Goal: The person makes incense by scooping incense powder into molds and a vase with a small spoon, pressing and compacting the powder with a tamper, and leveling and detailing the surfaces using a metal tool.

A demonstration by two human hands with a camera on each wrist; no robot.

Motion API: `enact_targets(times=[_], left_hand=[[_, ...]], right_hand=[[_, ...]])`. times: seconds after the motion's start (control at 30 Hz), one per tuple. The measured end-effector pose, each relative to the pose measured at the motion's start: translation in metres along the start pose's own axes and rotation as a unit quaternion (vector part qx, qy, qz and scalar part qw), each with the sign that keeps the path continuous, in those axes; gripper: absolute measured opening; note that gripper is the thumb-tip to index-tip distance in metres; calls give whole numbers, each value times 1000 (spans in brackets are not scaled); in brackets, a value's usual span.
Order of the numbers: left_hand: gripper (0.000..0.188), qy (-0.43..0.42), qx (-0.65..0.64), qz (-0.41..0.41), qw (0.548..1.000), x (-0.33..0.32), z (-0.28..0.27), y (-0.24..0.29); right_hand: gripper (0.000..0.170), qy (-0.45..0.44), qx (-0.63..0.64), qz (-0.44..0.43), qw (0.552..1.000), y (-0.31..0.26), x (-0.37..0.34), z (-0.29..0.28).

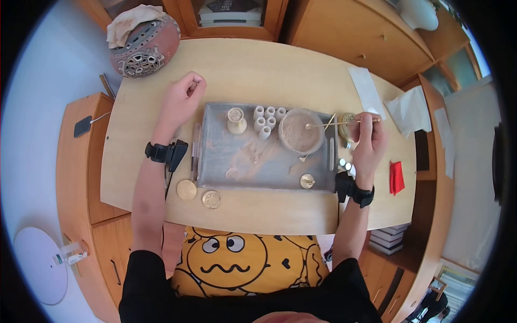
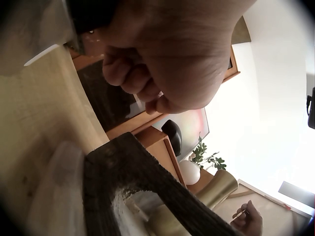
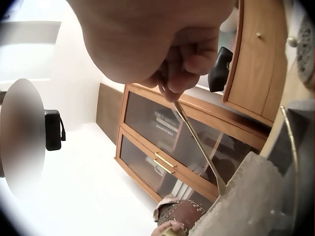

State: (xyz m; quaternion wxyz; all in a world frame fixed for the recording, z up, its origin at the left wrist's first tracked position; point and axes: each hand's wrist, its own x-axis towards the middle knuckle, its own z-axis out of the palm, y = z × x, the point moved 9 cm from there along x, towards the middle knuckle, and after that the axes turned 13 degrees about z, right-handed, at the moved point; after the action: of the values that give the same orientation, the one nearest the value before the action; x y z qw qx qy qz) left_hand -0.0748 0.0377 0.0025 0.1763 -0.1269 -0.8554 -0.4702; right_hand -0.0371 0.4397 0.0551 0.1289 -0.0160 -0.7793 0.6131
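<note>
Plainly, the right hand (image 1: 370, 141), beyond the right edge of the tray (image 1: 215, 168), pinches a spoon (image 1: 347, 123) whose head is over the bowl (image 1: 302, 153) in the tray's far right part. The left hand (image 1: 184, 101), near the tray's far left corner, is curled, nothing visible in it. A vase (image 1: 236, 123) stands in the tray's far left part, six cups (image 1: 265, 129) along its far middle.
</note>
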Motion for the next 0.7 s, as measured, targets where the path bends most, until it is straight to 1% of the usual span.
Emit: enact_targets(times=[0.07,0.13,0.27,0.33,0.37,0.43,0.47,0.53,0.6,0.67,0.7], left_hand=[[17,14,5,2,1000,1,-5,0],[18,1,26,23,999,2,-9,-1],[19,-32,29,12,999,2,-16,-13],[19,-29,-1,5,1000,-1,-12,-29],[19,-37,-2,7,999,-3,-9,-28],[19,6,-1,-9,1000,-1,-16,-26],[19,0,2,-1,1000,0,-15,-20],[19,-37,57,-40,997,-5,-11,-19],[20,-49,66,-25,996,-6,-10,-17],[19,-32,55,-32,997,-6,-13,-23],[19,-40,59,-32,997,-9,-11,-29]], right_hand=[[24,10,35,-5,999,3,-2,-7],[23,2,45,2,999,9,-4,-9],[26,26,51,27,998,22,-4,-19],[27,20,114,28,993,26,0,-22],[27,22,135,43,990,31,2,-21],[27,24,137,46,989,32,2,-23],[28,21,137,48,989,32,2,-22],[28,27,157,52,986,35,2,-24],[28,23,119,28,992,31,2,-23],[28,25,110,32,993,30,2,-23],[29,20,94,35,995,31,1,-22]])
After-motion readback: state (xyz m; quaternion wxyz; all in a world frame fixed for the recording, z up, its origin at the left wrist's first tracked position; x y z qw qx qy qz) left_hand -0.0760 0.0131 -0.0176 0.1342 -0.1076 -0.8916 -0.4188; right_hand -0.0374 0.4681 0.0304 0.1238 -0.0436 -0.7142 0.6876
